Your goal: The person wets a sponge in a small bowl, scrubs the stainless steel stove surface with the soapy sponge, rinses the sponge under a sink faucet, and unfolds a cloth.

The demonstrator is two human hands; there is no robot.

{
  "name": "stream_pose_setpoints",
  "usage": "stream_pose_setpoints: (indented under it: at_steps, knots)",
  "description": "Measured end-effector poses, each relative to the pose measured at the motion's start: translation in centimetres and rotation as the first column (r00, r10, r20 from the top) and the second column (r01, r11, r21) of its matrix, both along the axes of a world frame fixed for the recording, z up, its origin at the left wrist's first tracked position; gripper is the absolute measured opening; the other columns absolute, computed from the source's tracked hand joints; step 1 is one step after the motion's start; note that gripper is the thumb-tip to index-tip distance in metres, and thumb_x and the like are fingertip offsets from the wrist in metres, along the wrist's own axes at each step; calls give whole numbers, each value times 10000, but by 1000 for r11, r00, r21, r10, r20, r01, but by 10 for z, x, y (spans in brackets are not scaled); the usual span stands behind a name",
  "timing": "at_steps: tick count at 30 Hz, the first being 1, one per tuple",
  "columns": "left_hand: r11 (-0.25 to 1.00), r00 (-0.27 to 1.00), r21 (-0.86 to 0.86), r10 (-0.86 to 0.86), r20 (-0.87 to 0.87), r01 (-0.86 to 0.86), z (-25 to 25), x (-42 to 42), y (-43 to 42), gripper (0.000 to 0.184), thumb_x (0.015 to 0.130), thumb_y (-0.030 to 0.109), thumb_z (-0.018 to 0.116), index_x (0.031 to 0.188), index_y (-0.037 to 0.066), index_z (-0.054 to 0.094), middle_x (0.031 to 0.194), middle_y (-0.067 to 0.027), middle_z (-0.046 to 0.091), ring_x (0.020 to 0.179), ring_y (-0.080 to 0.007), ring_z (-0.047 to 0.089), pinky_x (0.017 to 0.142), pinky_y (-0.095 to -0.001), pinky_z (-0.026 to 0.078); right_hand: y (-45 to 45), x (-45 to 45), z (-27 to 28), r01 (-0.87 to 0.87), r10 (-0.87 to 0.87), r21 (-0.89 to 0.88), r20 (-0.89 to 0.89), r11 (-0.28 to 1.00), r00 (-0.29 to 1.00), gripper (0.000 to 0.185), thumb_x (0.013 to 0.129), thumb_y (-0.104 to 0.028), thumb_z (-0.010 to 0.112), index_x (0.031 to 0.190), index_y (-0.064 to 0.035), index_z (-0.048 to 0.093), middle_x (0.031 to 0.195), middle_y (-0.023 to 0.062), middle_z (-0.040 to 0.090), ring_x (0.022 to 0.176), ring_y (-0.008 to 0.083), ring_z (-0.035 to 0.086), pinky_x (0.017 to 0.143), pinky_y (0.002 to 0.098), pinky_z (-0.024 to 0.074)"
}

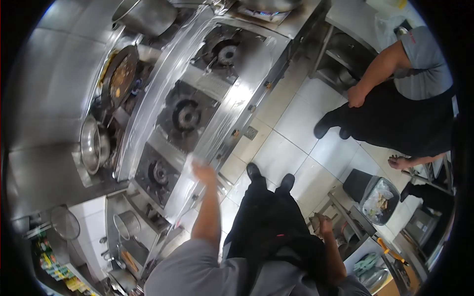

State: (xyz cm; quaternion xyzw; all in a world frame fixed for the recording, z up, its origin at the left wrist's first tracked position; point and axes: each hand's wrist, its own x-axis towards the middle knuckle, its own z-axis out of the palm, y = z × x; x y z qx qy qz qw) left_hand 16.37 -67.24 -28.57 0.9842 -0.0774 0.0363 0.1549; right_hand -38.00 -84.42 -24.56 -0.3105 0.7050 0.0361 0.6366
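My left hand [203, 172] is over the front edge of the steel stove [237, 106], blurred by motion. At its fingers is a whitish, cloth-like piece [189, 162], too smeared to make out fully. The nearest burners are the lower burner [159, 171] and the middle burner [186, 114]. Whitish wet streaks mark the stove's steel top. My right hand [325, 224] hangs low beside my apron, its fingers curled around a small grey-brown thing [315, 220] whose kind does not show.
Along the stove's back stand a dark pan with food remains [122, 76], a steel bowl [92, 144] and a large pot [145, 17]. A co-worker in a dark apron [405, 116] stands at the right, near a grey waste bin [377, 197]. Another person's hand [399, 162] shows below.
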Motion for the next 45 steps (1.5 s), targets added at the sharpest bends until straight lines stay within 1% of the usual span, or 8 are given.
stream_pose_setpoints:
  at_steps: [9, 10, 14, 20, 23, 28, 30, 45]
  knots:
    - [805, 825, -192, -528, 199, 562, 35, 41, -244, 489, 727, 123, 735, 1180, -2, 597, 1275, -210, 584, 1158, -384, 557, 1037, -460, 405, 0, -91, -67, -785, 708, -416, -363, 459, 606, 181, 880, -127, 514, 910, -15, 652, 969, 232, 655, 881, 389, 615, 747, 443, 459]
    - [825, 843, -187, -502, 193, 534, 35, 40, -213, 489, 727, 123, 735, 1180, -2, 597, 1275, -210, 584, 1158, -384, 557, 1037, -460, 405, -1, -110, -86, -866, 751, -421, -472, 268, 462, 193, 891, -155, 503, 895, -17, 638, 973, 242, 647, 892, 395, 606, 760, 457, 444]
    - [857, 891, -246, -429, 149, 454, 42, 12, -50, 531, 706, 48, 621, 1235, 22, 582, 1242, -239, 582, 1184, -414, 529, 1054, -504, 374, 13, -71, -41, -283, 285, -248, -30, 926, 958, 332, 881, -257, 533, 1014, 25, 648, 1010, 195, 648, 962, 326, 603, 856, 428, 443]
    - [987, 978, -100, -107, 182, 126, 24, -31, 284, 568, 695, -11, 595, 1262, 10, 574, 1249, -225, 594, 1177, -404, 539, 1033, -481, 397, 75, -48, -23, -443, 395, -125, -286, 888, 873, 469, 893, -288, 528, 1243, 17, 593, 1101, 185, 631, 1014, 297, 592, 900, 406, 443]
    - [991, 990, -59, -120, 73, 124, 36, -32, 403, 547, 726, -9, 588, 1273, 8, 565, 1273, -227, 580, 1205, -409, 522, 1056, -479, 384, 114, -75, -45, -886, 865, -428, -363, 177, 348, 418, 896, -297, 493, 1160, -16, 654, 1013, 187, 639, 954, 325, 594, 856, 435, 444]
    - [965, 929, -74, -220, 296, 252, 116, -16, 489, 488, 797, -5, 550, 1285, -6, 551, 1300, -238, 563, 1244, -410, 500, 1072, -479, 387, 171, -82, -37, -791, 738, -355, -304, 499, 602, 308, 891, -165, 479, 1101, -85, 689, 978, 232, 659, 977, 408, 614, 841, 486, 481]
    - [977, 868, 11, -196, 456, 215, 184, 11, 521, 545, 717, -64, 526, 1260, -20, 551, 1289, -258, 564, 1227, -417, 522, 1065, -463, 403, 183, -93, -40, -967, 855, -229, -518, -109, 27, 413, 910, -166, 442, 1287, -154, 610, 1174, 206, 645, 1083, 375, 618, 923, 449, 483]
    - [967, 854, -255, 117, 508, 19, 267, 160, 581, 366, 830, 60, 586, 1194, 29, 599, 1123, -228, 645, 1040, -406, 620, 909, -435, 483, 246, -17, 12, -904, 830, -394, -551, -163, 91, 354, 899, -194, 491, 1214, -182, 651, 1021, 232, 670, 940, 403, 646, 827, 461, 515]
